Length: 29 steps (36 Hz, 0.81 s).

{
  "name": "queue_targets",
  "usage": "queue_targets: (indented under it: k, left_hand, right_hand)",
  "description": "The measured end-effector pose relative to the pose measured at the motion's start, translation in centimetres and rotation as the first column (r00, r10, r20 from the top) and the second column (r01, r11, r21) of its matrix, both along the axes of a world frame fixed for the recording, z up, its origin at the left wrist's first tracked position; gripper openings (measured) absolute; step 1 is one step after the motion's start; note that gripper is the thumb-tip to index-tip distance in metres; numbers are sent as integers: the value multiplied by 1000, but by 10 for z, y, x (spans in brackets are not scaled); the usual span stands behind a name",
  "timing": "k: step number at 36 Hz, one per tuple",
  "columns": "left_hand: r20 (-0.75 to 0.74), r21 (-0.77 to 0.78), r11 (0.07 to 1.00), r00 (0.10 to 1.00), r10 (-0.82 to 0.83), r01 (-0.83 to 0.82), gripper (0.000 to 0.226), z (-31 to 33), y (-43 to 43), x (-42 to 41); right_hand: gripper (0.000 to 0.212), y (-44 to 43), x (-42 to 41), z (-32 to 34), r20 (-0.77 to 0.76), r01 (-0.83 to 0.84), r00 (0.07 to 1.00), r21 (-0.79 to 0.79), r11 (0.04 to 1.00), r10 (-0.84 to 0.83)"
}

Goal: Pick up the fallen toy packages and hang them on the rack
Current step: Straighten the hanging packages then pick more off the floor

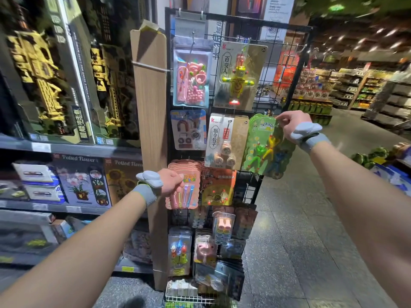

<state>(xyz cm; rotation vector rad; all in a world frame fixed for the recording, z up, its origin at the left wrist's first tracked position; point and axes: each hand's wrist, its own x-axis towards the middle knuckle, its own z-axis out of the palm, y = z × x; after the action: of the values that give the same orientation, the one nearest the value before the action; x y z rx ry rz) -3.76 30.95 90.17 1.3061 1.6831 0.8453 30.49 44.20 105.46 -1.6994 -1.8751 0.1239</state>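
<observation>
Right hand pinched the top edge of the green packages between thumb and fingertips, with the other fingers curled in. The stack was held against the right side of the rack, in its middle row, just beside the dice package and overlapping its edge. The hook meant to take the stack was hidden behind the cards, so it could not be told whether the hang holes were already on it.

Left hand gripped the pink packages near their upper left corner, fingers closed round the stack. This stack sat lower, on the rack's left side, next to the wooden panel. Whether it hung from a hook or rested only in the hand could not be told.

Procedure for the step in hand, as judged:
- Keep the pinch close to the hang holes so that the cards stay aligned.
- Square the green stack to the wire grid, then slide it along the hook rather than pressing it flat.
- Release only when the stack hangs by its own weight.
- Keep clear of the dice package, which could be knocked off its hook.

Both forearms reached forward and upward, the right one raised higher and angled inward, the left one lower with the back of the hand turned left. Each wrist carried a grey wristband.
</observation>
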Motion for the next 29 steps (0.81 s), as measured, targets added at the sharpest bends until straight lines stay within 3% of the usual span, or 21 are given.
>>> queue_targets:
  k: [3,7,16,22,29]
  left_hand:
    - [5,-18,1000,1000,-2,3,36,-3,-1,1]
    - [2,-22,1000,1000,3,-3,37,-7,-6,5]
    - [106,-59,996,992,75,-69,36,-7,-30,17]
    - [41,-65,995,996,78,-76,36,-20,-35,11]
    - [71,-50,997,995,70,-66,38,-17,-53,15]
  right_hand:
    - [36,0,-1,0,10,6,1000,7,1000,-7]
    - [49,2,-6,0,4,31,1000,-12,999,-31]
    - [45,9,-13,-10,-61,133,989,2,991,-132]
    - [18,11,-8,-17,-108,145,985,73,987,-136]
    - [39,0,-1,-23,27,212,975,172,962,-220]
